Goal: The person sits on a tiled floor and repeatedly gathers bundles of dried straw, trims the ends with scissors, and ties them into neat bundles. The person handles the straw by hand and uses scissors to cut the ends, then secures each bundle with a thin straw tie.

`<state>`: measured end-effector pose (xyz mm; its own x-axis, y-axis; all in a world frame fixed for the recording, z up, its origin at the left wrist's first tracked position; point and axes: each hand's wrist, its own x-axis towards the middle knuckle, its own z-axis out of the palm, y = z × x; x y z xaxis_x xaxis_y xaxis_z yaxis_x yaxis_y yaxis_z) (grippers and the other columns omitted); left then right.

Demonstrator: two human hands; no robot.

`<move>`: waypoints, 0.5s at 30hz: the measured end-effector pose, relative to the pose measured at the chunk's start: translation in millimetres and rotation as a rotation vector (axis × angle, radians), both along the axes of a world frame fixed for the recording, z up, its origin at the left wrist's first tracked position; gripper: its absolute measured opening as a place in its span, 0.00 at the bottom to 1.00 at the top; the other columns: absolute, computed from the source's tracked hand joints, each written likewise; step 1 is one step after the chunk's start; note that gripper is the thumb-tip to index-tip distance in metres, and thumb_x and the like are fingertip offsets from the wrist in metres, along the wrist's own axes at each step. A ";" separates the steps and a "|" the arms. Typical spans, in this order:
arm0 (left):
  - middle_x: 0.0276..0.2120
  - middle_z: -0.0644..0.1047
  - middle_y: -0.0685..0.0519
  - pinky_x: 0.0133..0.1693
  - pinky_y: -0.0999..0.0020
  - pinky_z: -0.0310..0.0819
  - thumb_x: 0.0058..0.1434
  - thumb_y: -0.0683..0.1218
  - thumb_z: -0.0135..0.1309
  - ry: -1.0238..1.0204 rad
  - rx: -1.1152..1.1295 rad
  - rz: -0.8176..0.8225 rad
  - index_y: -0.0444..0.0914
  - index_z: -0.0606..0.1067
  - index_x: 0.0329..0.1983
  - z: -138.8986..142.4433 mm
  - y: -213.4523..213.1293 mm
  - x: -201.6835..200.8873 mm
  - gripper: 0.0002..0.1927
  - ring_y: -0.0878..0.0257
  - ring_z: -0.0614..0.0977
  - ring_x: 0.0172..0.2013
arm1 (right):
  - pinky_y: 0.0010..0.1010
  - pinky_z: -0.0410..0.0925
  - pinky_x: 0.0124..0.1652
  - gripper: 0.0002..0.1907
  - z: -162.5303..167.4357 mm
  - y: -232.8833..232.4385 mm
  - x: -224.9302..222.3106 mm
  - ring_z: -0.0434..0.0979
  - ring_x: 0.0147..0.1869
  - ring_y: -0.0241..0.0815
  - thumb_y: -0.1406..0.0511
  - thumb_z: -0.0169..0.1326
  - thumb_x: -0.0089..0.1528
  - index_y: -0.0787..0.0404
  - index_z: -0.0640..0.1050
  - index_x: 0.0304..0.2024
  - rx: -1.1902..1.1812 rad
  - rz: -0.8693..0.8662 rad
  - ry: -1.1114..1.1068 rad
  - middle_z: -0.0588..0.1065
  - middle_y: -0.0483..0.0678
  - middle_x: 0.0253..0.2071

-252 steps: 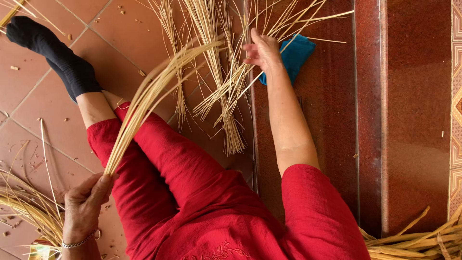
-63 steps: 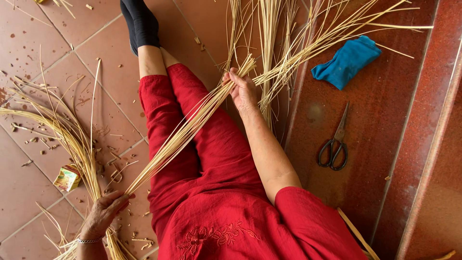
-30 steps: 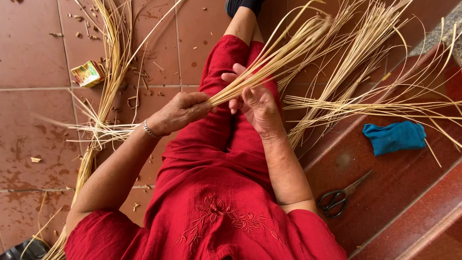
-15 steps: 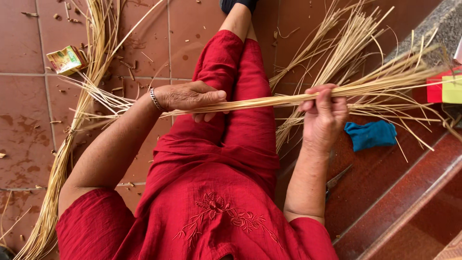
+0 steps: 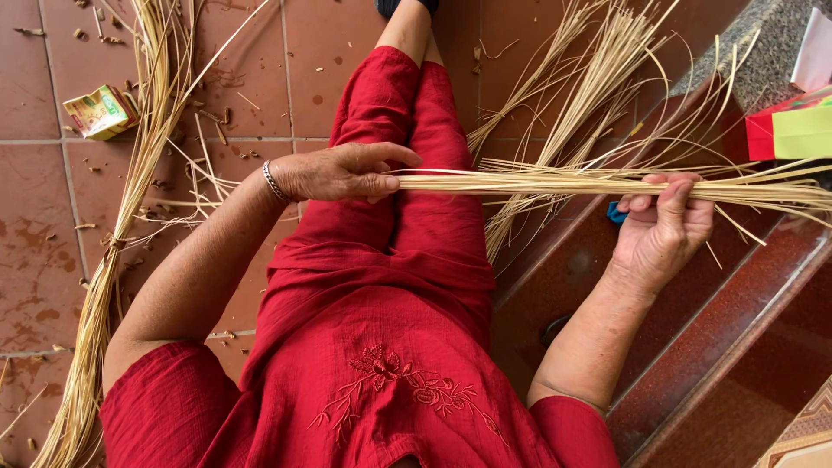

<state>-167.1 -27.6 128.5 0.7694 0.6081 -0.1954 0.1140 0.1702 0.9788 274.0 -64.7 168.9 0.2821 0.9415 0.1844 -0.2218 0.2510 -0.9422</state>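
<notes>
I hold a thin bundle of pale straw strands [image 5: 537, 181] stretched level across my lap. My left hand [image 5: 342, 172], with a metal bracelet on the wrist, pinches the bundle's left end above my red trousers [image 5: 407, 225]. My right hand [image 5: 663, 224] grips the same bundle further right, fingers curled over it. Beyond that hand the strands fan out loosely toward the right edge. More loose straw [image 5: 598, 78] lies spread on the floor behind the bundle.
A long sheaf of straw [image 5: 130, 217] runs down the tiled floor on the left, with a small crushed carton [image 5: 101, 111] and scraps near it. Dark red steps [image 5: 745, 312] rise on the right. A blue cloth [image 5: 617, 213] peeks behind my right hand; red and green paper things [image 5: 793, 130] sit upper right.
My right hand has slid further right along the bundle, away from my left hand, stretching it out level. The scissors and most of the blue cloth are now hidden behind my right arm.
</notes>
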 end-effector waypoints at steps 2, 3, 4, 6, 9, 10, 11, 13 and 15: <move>0.30 0.77 0.56 0.36 0.69 0.76 0.68 0.51 0.51 0.016 0.155 0.058 0.38 0.73 0.60 -8.0 -4.9 9.6 0.21 0.66 0.77 0.31 | 0.31 0.71 0.34 0.09 3.1 -4.7 7.2 0.72 0.33 0.39 0.64 0.56 0.77 0.64 0.75 0.48 -0.005 -0.010 -0.015 0.76 0.54 0.39; 0.33 0.78 0.53 0.39 0.68 0.77 0.69 0.50 0.51 0.001 0.265 0.090 0.36 0.74 0.59 -10.7 -7.2 14.4 0.19 0.64 0.80 0.34 | 0.31 0.71 0.34 0.09 4.5 -7.0 10.6 0.72 0.33 0.39 0.64 0.56 0.77 0.64 0.75 0.48 -0.006 -0.017 -0.022 0.76 0.54 0.39; 0.37 0.80 0.50 0.41 0.66 0.79 0.71 0.49 0.52 -0.016 0.374 0.120 0.35 0.76 0.58 -12.5 -9.6 19.9 0.18 0.62 0.83 0.37 | 0.31 0.71 0.34 0.09 5.5 -9.4 13.8 0.72 0.33 0.38 0.64 0.56 0.77 0.65 0.75 0.48 -0.003 -0.025 -0.032 0.76 0.54 0.39; 0.39 0.82 0.45 0.42 0.62 0.80 0.71 0.47 0.54 -0.001 0.547 0.150 0.34 0.78 0.54 -13.2 -12.6 30.3 0.15 0.57 0.85 0.38 | 0.31 0.71 0.34 0.10 7.1 -14.2 20.4 0.71 0.33 0.38 0.64 0.56 0.78 0.66 0.75 0.48 0.001 -0.048 -0.055 0.76 0.54 0.39; 0.35 0.81 0.43 0.39 0.56 0.79 0.68 0.46 0.55 0.143 0.708 0.138 0.35 0.80 0.46 -10.3 -13.1 49.6 0.11 0.49 0.84 0.36 | 0.31 0.72 0.33 0.10 8.4 -24.8 30.8 0.73 0.32 0.38 0.65 0.57 0.77 0.66 0.75 0.47 -0.057 -0.143 -0.089 0.76 0.54 0.38; 0.34 0.81 0.43 0.37 0.54 0.78 0.67 0.46 0.55 0.221 0.732 0.127 0.35 0.80 0.44 -9.1 -12.8 56.9 0.10 0.48 0.83 0.35 | 0.31 0.72 0.33 0.09 9.2 -28.6 35.1 0.73 0.32 0.38 0.65 0.57 0.77 0.67 0.75 0.47 -0.070 -0.153 -0.085 0.76 0.54 0.38; 0.33 0.81 0.43 0.36 0.52 0.77 0.66 0.46 0.55 0.299 0.757 0.116 0.35 0.80 0.42 -8.2 -12.1 64.6 0.09 0.46 0.83 0.33 | 0.31 0.73 0.33 0.09 10.3 -32.4 39.9 0.73 0.32 0.38 0.65 0.57 0.77 0.67 0.75 0.47 -0.084 -0.163 -0.080 0.76 0.54 0.38; 0.32 0.81 0.44 0.36 0.52 0.77 0.66 0.46 0.54 0.324 0.748 0.124 0.36 0.80 0.40 -7.5 -10.3 80.2 0.09 0.46 0.83 0.33 | 0.31 0.73 0.34 0.08 11.5 -40.6 48.7 0.73 0.32 0.38 0.66 0.57 0.77 0.67 0.76 0.48 -0.105 -0.193 -0.082 0.76 0.54 0.39; 0.32 0.81 0.44 0.36 0.52 0.78 0.66 0.46 0.53 0.328 0.740 0.131 0.36 0.80 0.39 -7.7 -7.4 94.6 0.09 0.47 0.83 0.32 | 0.30 0.73 0.33 0.07 13.6 -48.2 57.8 0.73 0.32 0.38 0.68 0.57 0.77 0.68 0.76 0.48 -0.121 -0.233 -0.094 0.76 0.53 0.41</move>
